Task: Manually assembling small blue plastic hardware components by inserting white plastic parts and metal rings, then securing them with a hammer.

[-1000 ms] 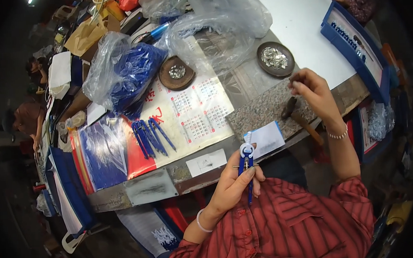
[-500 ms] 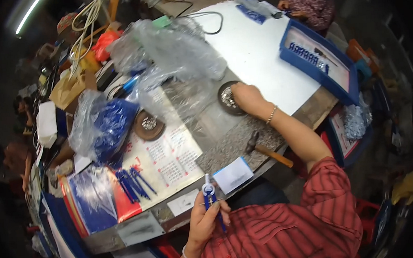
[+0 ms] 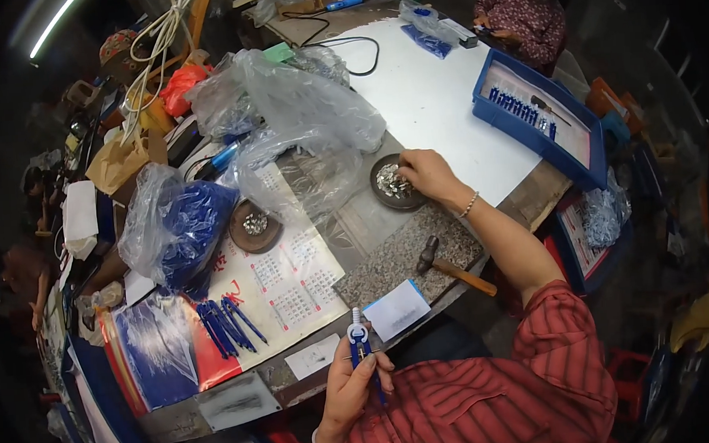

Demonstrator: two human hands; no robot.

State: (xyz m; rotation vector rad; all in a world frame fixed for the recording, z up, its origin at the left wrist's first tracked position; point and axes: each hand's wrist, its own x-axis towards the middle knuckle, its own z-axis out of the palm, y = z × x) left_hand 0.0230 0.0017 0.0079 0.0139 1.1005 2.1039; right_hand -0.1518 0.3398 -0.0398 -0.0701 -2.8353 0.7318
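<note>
My left hand (image 3: 350, 391) holds a blue drawing compass (image 3: 359, 343) upright in front of my chest, its light grey ribbed handle pointing away from me. My right hand (image 3: 431, 174) reaches across the table to a dark round dish (image 3: 406, 203) of small shiny metal parts (image 3: 390, 179). Its fingers are pinched at the dish's right edge; whether a part is between them is hidden. A hammer (image 3: 453, 273) with a wooden handle lies on a speckled stone slab (image 3: 381, 262) nearer me. Several blue compass parts (image 3: 224, 323) lie in a row at the left.
A second dish (image 3: 252, 242) of metal parts stands left of centre, beside a bag of blue parts (image 3: 188, 219). Clear plastic bags (image 3: 307, 102) cover the middle back. At the right is a blue tray (image 3: 580, 169) with several compasses. Another person (image 3: 521, 20) sits at the far right.
The view has shifted slightly. My right hand stays at the dish, with more of the metal parts now showing. The compass remains in my left hand.
</note>
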